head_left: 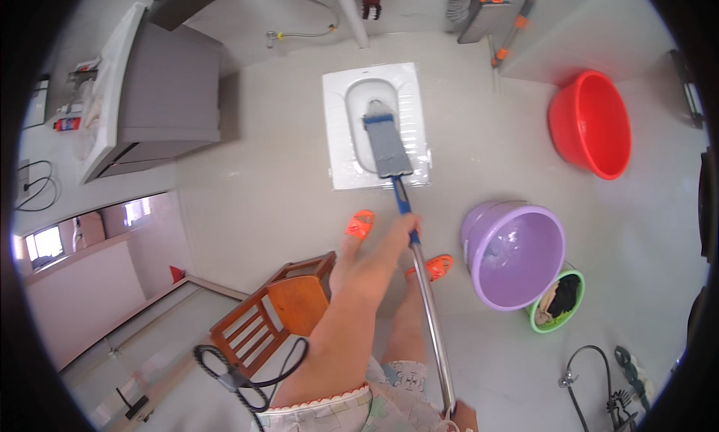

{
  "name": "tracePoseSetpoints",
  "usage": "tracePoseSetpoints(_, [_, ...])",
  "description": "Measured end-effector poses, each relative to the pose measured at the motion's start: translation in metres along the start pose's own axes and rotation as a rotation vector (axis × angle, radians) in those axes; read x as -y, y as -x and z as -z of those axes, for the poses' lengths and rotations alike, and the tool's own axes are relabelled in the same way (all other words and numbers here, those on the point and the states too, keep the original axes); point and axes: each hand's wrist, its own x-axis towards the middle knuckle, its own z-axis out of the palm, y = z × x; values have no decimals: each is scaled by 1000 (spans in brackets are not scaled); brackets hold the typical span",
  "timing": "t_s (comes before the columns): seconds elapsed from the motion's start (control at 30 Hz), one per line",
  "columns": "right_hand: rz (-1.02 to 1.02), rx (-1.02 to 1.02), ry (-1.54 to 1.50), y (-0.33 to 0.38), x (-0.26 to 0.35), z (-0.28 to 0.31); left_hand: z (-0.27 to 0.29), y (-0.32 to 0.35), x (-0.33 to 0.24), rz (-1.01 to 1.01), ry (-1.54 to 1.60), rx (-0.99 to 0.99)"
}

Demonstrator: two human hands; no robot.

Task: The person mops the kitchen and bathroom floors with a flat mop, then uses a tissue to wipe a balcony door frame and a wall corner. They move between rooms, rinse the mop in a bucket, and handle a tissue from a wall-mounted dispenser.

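Note:
A flat mop with a grey head, a blue lower grip and a long silver pole slants across the middle of the view. Its head lies over the basin of a white squat toilet set in the floor. My left hand is closed round the blue grip, the arm stretched forward. Low at the bottom edge, my right hand is closed at the upper end of the pole and partly cut off by the frame. My feet, in orange slippers, stand on either side of the pole.
A purple bucket stands right of my feet, against a green basin holding cloths. Farther right is a red tub. A wooden chair is close on my left. A grey cabinet stands far left; a shower hose is lower right.

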Motion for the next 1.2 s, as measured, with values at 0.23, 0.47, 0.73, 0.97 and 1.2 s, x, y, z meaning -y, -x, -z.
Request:
tracePoseSetpoints(0.23, [-64,33,121,-11,36,27,-39,83,50,22,225,35])
tracePoseSetpoints(0.47, [93,-69,-97,-107,75,-18,-22,117,74,135,208,12])
tracePoseSetpoints(0.73, [30,96,38,-19,13,-2,2,-11,-41,154,243,121])
tracePoseSetpoints(0.97, [45,76,-4,-75,89,18,-24,130,86,57,225,48])
tracePoseSetpoints(1.2, [-9,119,24,-3,48,18,25,-40,-37,119,139,-35])
